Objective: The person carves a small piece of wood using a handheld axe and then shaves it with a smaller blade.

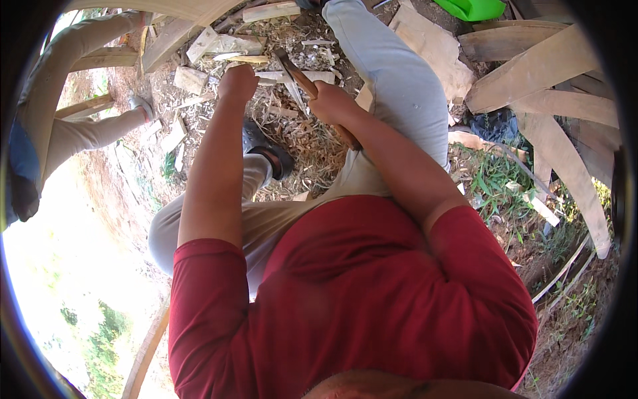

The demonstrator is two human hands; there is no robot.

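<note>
My right hand (330, 102) is wrapped round the wooden handle of a hammer (306, 84). Its dark metal head points up and to the left, and the handle's lower end passes beside my thigh. To the left of the hammer's head, my left hand (238, 83) is closed in a fist over the wood scraps. What its fingers hold, if anything, is hidden. Just beyond that fist lie pale cut pieces of wood (229, 45). A smaller wood block (191, 80) rests to its left.
Wood shavings (312, 143) cover the ground between my legs. Curved planks (531, 70) are stacked at the right, near a green plastic object (470, 8). A flat board (435, 53) lies beyond my right leg. Another person's legs (100, 136) are at the left.
</note>
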